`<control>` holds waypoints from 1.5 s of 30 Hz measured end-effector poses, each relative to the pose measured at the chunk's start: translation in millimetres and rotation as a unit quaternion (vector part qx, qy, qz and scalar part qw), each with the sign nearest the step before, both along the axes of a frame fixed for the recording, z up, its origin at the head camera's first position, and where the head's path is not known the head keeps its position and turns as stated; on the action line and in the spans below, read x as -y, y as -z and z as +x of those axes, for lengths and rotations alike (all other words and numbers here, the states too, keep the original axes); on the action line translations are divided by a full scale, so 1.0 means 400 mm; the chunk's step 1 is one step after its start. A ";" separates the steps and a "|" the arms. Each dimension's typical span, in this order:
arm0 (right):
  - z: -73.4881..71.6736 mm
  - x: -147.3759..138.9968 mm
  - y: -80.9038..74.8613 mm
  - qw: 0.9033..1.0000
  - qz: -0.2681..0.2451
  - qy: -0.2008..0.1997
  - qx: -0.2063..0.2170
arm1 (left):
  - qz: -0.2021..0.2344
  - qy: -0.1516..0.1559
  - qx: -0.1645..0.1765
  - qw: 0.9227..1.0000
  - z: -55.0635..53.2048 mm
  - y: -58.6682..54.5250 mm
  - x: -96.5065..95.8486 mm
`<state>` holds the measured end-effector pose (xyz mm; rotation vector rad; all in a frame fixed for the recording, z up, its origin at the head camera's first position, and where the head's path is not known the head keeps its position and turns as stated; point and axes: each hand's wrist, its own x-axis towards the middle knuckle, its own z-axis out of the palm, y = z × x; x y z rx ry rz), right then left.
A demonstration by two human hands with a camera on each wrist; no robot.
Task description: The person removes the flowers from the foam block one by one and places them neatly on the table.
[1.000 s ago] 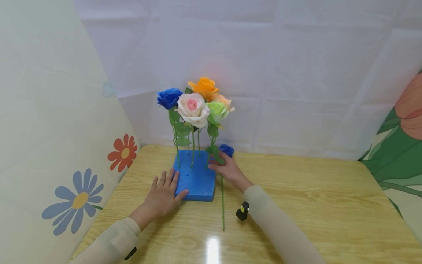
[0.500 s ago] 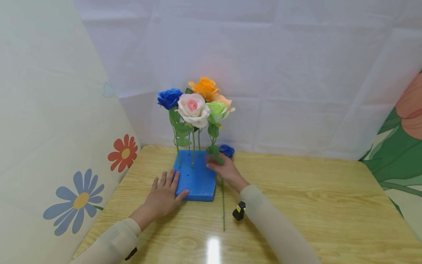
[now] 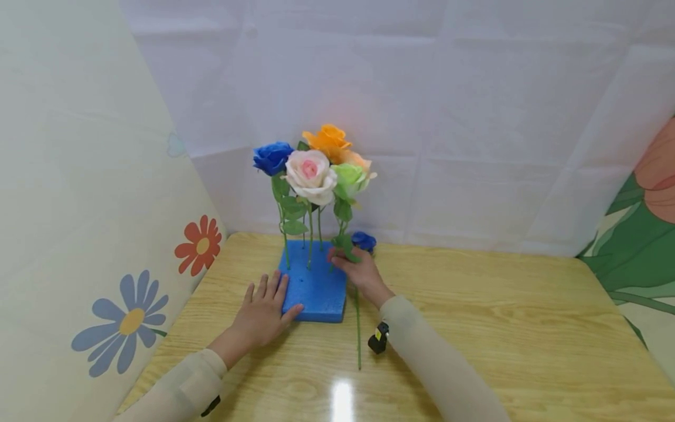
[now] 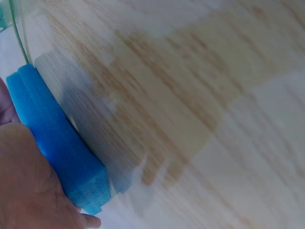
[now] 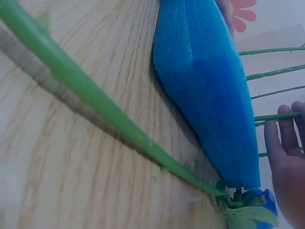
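A blue foam block (image 3: 319, 296) lies on the table with several artificial roses upright in it. My left hand (image 3: 261, 316) rests against the block's left and front edges, fingers straight and spread. At the block's right side, my right hand (image 3: 365, 275) pinches a green stem low down, beneath the light green rose (image 3: 350, 177). In the right wrist view, fingers (image 5: 288, 129) close around that stem (image 5: 279, 116) just above the foam. Pink-white (image 3: 311, 176), orange (image 3: 328, 142) and blue (image 3: 272, 157) roses stand to the left; a peach one is partly hidden behind the green.
Another blue rose (image 3: 364, 240) lies flat on the table (image 3: 474, 316), right of the block. Its long stem (image 3: 358, 334) points toward the front, passing beneath the right hand. A white cloth backdrop (image 3: 448, 117) hangs behind, with a flower-printed sheet (image 3: 105, 193) at the left.
My right hand and forearm have shifted slightly left along the stem side. The left hand keeps its place on the block, and the roses stand much as before.
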<state>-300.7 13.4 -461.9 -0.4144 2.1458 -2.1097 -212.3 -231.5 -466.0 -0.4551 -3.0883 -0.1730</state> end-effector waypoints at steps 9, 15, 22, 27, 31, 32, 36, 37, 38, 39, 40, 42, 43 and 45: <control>0.001 -0.002 -0.029 1.000 -0.005 0.023 -0.012 | -0.001 0.003 -0.008 1.000 -0.001 0.004 0.002; 0.012 -0.019 -0.049 1.000 -0.007 0.009 0.000 | 0.000 0.003 -0.006 1.000 -0.002 0.005 0.002; 0.041 -0.049 -0.053 0.999 0.037 0.009 -0.032 | -0.002 0.004 -0.004 1.000 -0.004 0.008 0.003; 0.060 -0.071 -0.048 0.996 0.062 0.006 -0.056 | -0.001 0.005 0.000 1.000 -0.005 0.009 0.003; 0.073 -0.085 -0.044 0.996 0.067 0.002 -0.056 | 0.003 0.006 0.002 1.000 -0.004 0.008 0.002; 0.077 -0.088 -0.042 0.996 0.068 0.004 -0.057 | 0.005 0.006 0.002 1.000 -0.003 0.007 0.001; 0.091 -0.103 -0.040 0.995 0.073 0.005 -0.063 | 0.006 0.005 0.006 1.000 -0.005 0.007 0.003; 0.094 -0.107 -0.039 0.996 0.071 0.007 -0.062 | 0.006 0.005 0.006 1.000 -0.005 0.008 0.003; 0.098 -0.111 -0.039 0.996 0.067 0.006 -0.059 | 0.006 0.005 0.006 1.000 -0.006 0.009 0.003; 0.102 -0.115 -0.039 0.996 0.063 0.005 -0.057 | 0.006 0.005 0.006 1.000 -0.006 0.009 0.004; 0.106 -0.120 -0.038 0.997 0.060 0.005 -0.053 | 0.006 0.005 0.005 1.000 -0.006 0.010 0.004; 0.114 -0.131 -0.037 0.997 0.056 0.006 -0.047 | 0.007 0.005 0.004 1.000 -0.006 0.011 0.003; 0.118 -0.137 -0.036 0.997 0.056 0.009 -0.044 | 0.007 0.005 0.004 1.000 -0.007 0.011 0.004; 0.125 -0.148 -0.034 0.997 0.060 0.012 -0.045 | 0.007 0.003 0.005 1.000 -0.007 0.010 0.004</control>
